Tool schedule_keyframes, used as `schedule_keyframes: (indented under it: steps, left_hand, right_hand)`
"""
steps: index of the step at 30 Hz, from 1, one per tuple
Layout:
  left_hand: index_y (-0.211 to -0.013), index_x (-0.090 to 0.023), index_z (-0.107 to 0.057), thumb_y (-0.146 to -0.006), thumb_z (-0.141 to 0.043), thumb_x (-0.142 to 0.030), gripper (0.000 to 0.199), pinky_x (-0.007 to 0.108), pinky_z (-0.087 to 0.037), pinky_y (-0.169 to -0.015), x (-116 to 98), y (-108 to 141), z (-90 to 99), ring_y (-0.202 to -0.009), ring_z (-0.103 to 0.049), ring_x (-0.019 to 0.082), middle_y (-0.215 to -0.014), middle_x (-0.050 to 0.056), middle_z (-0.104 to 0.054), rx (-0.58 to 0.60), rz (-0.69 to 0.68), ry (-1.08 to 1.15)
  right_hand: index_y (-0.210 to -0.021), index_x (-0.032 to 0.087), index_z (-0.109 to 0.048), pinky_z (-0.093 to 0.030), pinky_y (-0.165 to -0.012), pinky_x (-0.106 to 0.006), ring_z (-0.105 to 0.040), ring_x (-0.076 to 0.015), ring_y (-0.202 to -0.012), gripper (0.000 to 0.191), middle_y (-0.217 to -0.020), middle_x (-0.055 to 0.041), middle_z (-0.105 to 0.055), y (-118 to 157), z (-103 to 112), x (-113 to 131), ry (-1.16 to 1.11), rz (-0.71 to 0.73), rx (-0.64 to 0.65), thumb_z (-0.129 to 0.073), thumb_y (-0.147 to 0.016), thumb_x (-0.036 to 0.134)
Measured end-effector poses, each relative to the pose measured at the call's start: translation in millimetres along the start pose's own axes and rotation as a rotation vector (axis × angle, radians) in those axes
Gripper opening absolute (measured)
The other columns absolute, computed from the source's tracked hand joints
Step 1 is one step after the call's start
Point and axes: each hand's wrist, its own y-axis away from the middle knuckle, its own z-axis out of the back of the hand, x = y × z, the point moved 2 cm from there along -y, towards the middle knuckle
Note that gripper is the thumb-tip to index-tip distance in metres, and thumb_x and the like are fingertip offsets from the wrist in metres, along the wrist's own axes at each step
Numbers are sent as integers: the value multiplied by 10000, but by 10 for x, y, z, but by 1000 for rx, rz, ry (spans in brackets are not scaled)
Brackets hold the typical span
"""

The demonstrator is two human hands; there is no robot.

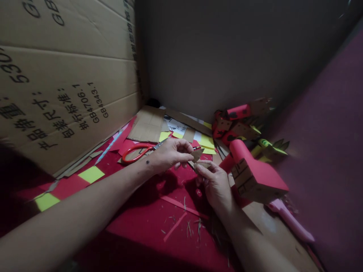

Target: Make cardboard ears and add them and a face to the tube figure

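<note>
Between finger and thumb, my left hand [174, 153] pinches a small pointed cardboard piece [197, 154]. Just below and to the right, my right hand [212, 179] grips another small cardboard piece [204, 165]. The two pieces are close together; I cannot tell whether they touch. Beyond my left wrist lie scissors with red-orange handles [138, 152], their blades partly hidden by my hand. Beside my right hand stands a red paper and cardboard model [255, 173].
A tall printed cardboard box [68, 83] rises at the left. Flat cardboard [146, 122] and yellow paper [207, 141] lie at the back. More paper models [235, 124] stand at the back right. Thin red strips [181, 206] and scraps litter the red cloth [136, 223].
</note>
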Motion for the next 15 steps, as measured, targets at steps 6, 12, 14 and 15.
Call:
schedule_keyframes:
  steps: [6, 12, 14, 15]
  left_hand:
    - [-805, -114, -635, -702, -670, -202, 140, 183, -396, -478, -31, 1, 1, -530, -551, 79, -652, -9, -622, 13, -29, -28]
    - [-851, -132, -614, -756, -622, -246, 149, 222, -464, -531, -11, 17, -120, -554, -590, 104, -715, 12, -656, 101, -34, -184]
    - [-926, -148, -608, -765, -609, -241, 186, 239, -489, -577, -6, 39, -62, -623, -636, 132, -766, 19, -681, 112, -21, -296]
    - [-979, -158, -602, -763, -609, -237, 229, 246, -496, -614, -5, 57, 12, -683, -653, 147, -804, 22, -688, 88, -14, -369]
  right_hand:
    - [-883, 172, -737, -290, -374, -172, -419, -49, -413, 201, -571, 53, -601, 94, -22, 96, 167, 40, 16, -790, -701, 239]
    - [-827, 172, -737, -279, -397, -166, -384, -39, -430, 156, -547, 63, -555, 151, -51, 151, 165, 122, 17, -753, -777, 319]
    - [-764, 152, -721, -288, -395, -173, -402, -41, -423, 128, -547, 54, -565, 134, -56, 113, 137, 104, 38, -764, -757, 273]
    - [-741, 148, -710, -291, -392, -174, -408, -43, -416, 121, -538, 53, -560, 120, -59, 92, 114, 93, 45, -760, -754, 257]
